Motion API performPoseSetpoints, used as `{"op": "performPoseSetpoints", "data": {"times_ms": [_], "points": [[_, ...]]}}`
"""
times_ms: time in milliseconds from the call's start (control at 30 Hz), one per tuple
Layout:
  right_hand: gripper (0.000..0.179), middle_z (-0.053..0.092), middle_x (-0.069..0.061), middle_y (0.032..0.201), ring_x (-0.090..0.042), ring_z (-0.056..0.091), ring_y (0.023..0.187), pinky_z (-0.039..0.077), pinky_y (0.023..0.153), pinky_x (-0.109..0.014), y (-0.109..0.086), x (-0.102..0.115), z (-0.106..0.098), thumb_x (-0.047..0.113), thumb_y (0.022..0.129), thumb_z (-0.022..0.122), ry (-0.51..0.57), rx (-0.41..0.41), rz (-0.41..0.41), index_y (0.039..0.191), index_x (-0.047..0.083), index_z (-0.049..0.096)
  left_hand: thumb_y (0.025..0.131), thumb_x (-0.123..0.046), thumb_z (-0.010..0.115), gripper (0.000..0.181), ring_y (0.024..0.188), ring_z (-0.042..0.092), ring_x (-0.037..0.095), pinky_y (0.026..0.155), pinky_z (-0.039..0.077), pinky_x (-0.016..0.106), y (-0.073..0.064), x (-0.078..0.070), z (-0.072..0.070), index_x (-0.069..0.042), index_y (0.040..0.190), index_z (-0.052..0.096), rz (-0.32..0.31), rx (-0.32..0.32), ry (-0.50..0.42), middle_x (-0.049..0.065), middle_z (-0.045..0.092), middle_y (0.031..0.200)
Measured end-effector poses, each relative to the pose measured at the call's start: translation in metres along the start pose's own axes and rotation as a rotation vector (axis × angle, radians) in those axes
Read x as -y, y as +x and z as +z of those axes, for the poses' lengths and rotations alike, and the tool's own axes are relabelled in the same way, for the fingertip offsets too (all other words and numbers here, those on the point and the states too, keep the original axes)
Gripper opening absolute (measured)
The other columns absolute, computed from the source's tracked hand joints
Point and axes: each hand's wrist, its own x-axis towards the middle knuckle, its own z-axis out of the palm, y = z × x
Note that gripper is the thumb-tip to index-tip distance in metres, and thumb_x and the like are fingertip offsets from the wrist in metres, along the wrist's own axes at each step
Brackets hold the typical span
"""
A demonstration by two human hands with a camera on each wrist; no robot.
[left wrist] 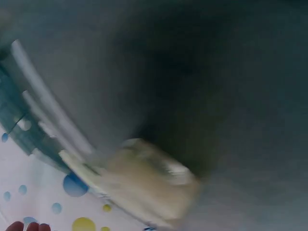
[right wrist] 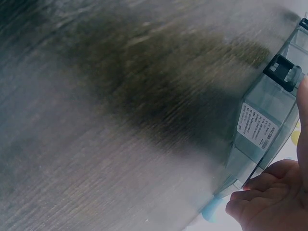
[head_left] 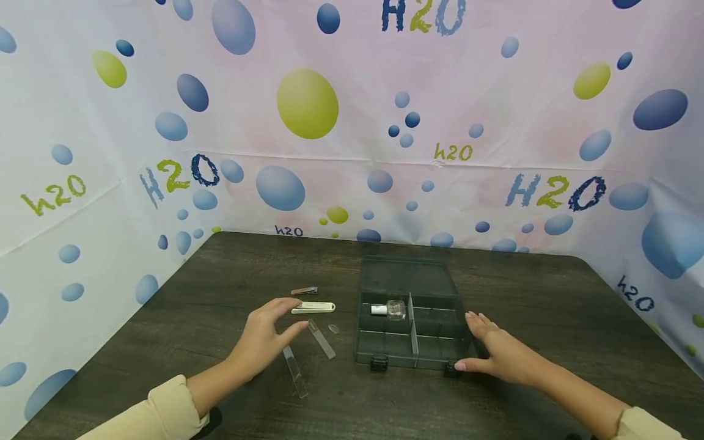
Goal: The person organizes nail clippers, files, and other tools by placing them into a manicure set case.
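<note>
A dark translucent compartment box [head_left: 414, 362] stands with its lid raised at the back. In its far-left compartment lies a small clear bottle [head_left: 395, 310] with a white cap. My right hand [head_left: 499, 349] rests on the box's right side, fingers extended along the wall and thumb at the front latch. My left hand [head_left: 263, 335] hovers with thumb and index finger apart, near a cream-coloured nail clipper [head_left: 313, 308]. Beyond that lies a smaller metal nail clipper [head_left: 304, 291]. Closer in are a frosted strip [head_left: 321, 340] and a long clear strip [head_left: 295, 373].
A small clear oval piece [head_left: 333, 329] lies between the strips and the box. In the left wrist view, a blurred beige block-like thing [left wrist: 149, 185] lies on the dark wooden table [head_left: 511, 281]. A printed curtain [head_left: 467, 110] hangs behind the table.
</note>
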Motion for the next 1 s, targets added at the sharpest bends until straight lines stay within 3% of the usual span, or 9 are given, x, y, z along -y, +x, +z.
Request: {"op": "performPoseSetpoints", "data": {"times_ms": [233, 433, 633, 800, 1000], "points": [[0.103, 0.024, -0.037, 0.143, -0.055, 0.021, 0.131, 0.026, 0.099, -0.068, 0.0, -0.001, 0.0, 0.055, 0.074, 0.067, -0.004, -0.003, -0.004, 0.138, -0.016, 0.027, 0.068, -0.006, 0.08, 0.039, 0.094, 0.065, 0.033, 0.077, 0.054, 0.043, -0.028, 0.012, -0.012, 0.006, 0.102, 0.066, -0.02, -0.05, 0.047, 0.018, 0.066, 0.103], [0.103, 0.023, -0.037, 0.143, -0.055, 0.02, 0.131, 0.025, 0.099, -0.069, 0.0, -0.001, 0.001, 0.054, 0.075, 0.067, 0.006, 0.005, 0.0, 0.138, -0.016, 0.026, 0.066, -0.007, 0.082, 0.041, 0.092, 0.065, 0.036, 0.073, 0.055, 0.043, -0.049, 0.021, -0.018, 0.008, 0.101, 0.066, -0.08, -0.025, 0.091, 0.019, 0.066, 0.102], [0.103, 0.023, -0.037, 0.143, -0.055, 0.02, 0.131, 0.024, 0.099, -0.069, 0.0, -0.001, 0.001, 0.053, 0.075, 0.067, 0.012, 0.008, 0.0, 0.138, -0.016, 0.025, 0.068, -0.012, 0.081, 0.045, 0.093, 0.064, 0.038, 0.069, 0.056, 0.04, -0.059, 0.024, -0.027, 0.009, 0.103, 0.064, -0.206, 0.057, 0.139, 0.021, 0.065, 0.103], [0.103, 0.023, -0.037, 0.143, -0.055, 0.019, 0.131, 0.024, 0.1, -0.068, 0.0, -0.001, 0.0, 0.053, 0.075, 0.067, 0.011, 0.012, 0.005, 0.138, -0.017, 0.025, 0.07, -0.02, 0.081, 0.054, 0.097, 0.062, 0.04, 0.074, 0.054, 0.044, -0.061, 0.027, -0.033, 0.013, 0.108, 0.061, -0.329, 0.174, 0.17, 0.025, 0.063, 0.105], [0.103, 0.022, -0.037, 0.144, -0.055, 0.019, 0.131, 0.024, 0.1, -0.068, 0.0, -0.001, 0.0, 0.053, 0.075, 0.067, 0.014, 0.015, 0.006, 0.139, -0.016, 0.025, 0.068, -0.025, 0.082, 0.058, 0.078, 0.062, 0.021, 0.062, 0.053, 0.029, -0.062, 0.028, -0.036, 0.015, 0.104, 0.061, -0.423, 0.263, 0.167, 0.018, 0.064, 0.094]]}}
